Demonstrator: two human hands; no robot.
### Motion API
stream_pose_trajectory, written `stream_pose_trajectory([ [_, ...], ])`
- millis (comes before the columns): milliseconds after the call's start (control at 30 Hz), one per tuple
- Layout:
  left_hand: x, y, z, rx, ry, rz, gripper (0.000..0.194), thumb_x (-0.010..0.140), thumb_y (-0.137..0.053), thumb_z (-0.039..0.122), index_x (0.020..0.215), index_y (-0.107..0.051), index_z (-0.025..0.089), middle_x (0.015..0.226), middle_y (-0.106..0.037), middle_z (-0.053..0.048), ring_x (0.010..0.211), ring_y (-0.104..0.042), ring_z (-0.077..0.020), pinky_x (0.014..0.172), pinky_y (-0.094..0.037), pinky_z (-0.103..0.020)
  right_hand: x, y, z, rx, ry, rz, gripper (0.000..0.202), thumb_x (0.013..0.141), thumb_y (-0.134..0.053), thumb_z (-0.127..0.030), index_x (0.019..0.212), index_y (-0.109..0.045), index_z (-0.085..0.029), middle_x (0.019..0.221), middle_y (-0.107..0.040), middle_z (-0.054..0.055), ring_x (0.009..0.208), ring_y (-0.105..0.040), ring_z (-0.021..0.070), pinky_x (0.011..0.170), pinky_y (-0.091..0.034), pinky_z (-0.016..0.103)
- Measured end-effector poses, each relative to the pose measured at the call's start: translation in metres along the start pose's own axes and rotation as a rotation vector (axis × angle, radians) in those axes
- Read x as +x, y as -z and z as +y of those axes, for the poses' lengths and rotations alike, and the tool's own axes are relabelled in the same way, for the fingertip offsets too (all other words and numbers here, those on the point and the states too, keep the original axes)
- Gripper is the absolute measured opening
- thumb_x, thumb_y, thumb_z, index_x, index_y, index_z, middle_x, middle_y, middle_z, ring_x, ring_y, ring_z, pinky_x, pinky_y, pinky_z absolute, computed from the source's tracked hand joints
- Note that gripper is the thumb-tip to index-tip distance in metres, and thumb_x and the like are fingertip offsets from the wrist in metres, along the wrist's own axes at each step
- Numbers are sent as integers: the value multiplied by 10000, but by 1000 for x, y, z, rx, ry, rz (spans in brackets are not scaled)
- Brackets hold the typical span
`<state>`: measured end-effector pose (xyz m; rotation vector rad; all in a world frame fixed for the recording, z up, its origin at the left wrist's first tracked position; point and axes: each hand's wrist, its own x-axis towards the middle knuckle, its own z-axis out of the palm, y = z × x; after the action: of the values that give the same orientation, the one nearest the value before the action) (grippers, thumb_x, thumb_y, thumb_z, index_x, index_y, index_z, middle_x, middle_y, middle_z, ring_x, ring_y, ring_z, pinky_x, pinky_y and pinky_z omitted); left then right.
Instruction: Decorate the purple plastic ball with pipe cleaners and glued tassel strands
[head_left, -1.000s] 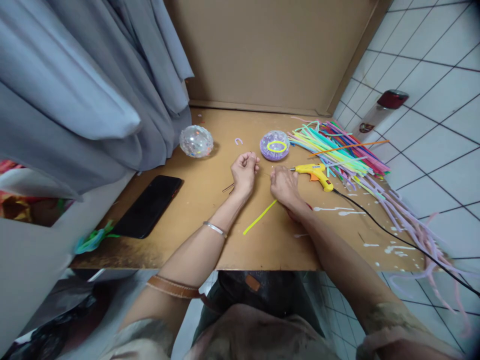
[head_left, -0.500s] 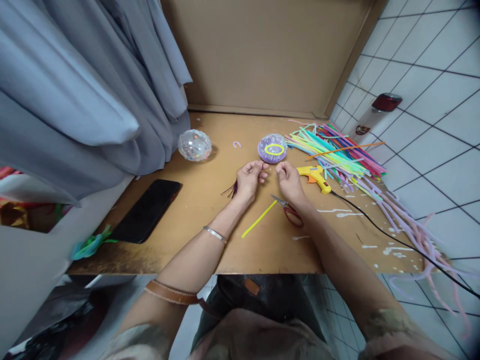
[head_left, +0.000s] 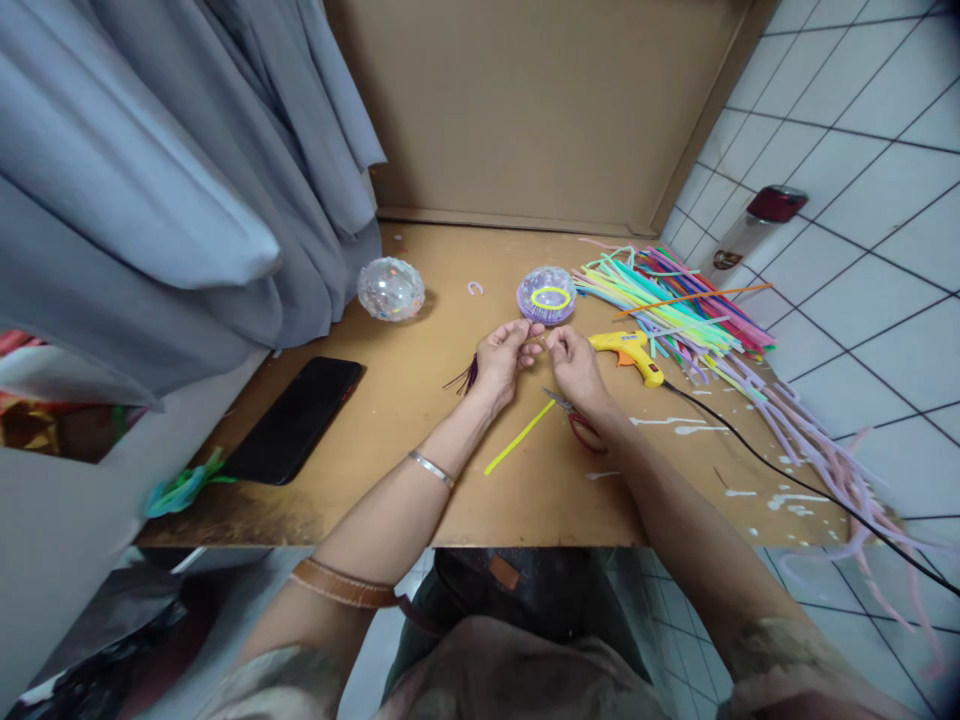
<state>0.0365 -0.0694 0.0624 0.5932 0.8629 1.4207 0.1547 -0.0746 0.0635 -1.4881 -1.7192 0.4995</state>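
My left hand (head_left: 505,357) is closed in a pinch just in front of a clear, purple-rimmed bowl-like piece (head_left: 547,296) with a yellow ring (head_left: 551,299) on it. A bundle of dark thin strands (head_left: 466,378) shows beside the left hand; whether the hand holds it I cannot tell. Close by, my right hand (head_left: 577,365) is pinched too, its fingertips a little apart from the left ones. Something thin and tiny seems to be between the fingertips, too small to name. Scissors with red handles (head_left: 583,432) and a yellow pipe cleaner (head_left: 519,437) lie below the hands.
A yellow glue gun (head_left: 630,355) lies right of my right hand, its black cord running right. Behind it is a pile of coloured pipe cleaners (head_left: 675,305). A clear dome (head_left: 391,290) and a black phone (head_left: 296,420) are on the left. A bottle (head_left: 750,230) leans at the tiled wall.
My right hand has shifted slightly left, bringing its fingertips closer to those of my left hand. The left hand has hardly moved, and things on the table stay put.
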Motion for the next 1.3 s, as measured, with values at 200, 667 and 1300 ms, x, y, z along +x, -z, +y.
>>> stream_pose_trajectory([
  [200, -1, 0, -1, -8, 7, -8, 101, 863, -739, 209, 840, -666, 143, 859, -775, -23, 513, -592, -32, 491, -432, -151, 1, 0, 0, 13, -29, 11, 74, 834, -419, -226, 767, -435, -250, 757, -558, 0, 722, -504, 184, 706, -380, 302],
  [667, -2, -1, -2, -11, 21, -31, 139, 823, -786, 229, 823, -677, 141, 807, -769, -24, 522, -603, -35, 486, -433, -138, 1, -1, 2, 41, -37, 6, 100, 831, -447, -219, 737, -462, -249, 707, -567, -13, 694, -521, 183, 711, -406, 309],
  [1300, -1, 1, -3, 148, -31, -157, 150, 827, -745, 224, 751, -640, 150, 647, -679, 18, 471, -544, -42, 473, -398, -163, 9, 8, 8, 453, -13, 43, 63, 803, -622, -281, 813, -632, -219, 765, -652, -4, 722, -576, 157, 739, -484, 303],
])
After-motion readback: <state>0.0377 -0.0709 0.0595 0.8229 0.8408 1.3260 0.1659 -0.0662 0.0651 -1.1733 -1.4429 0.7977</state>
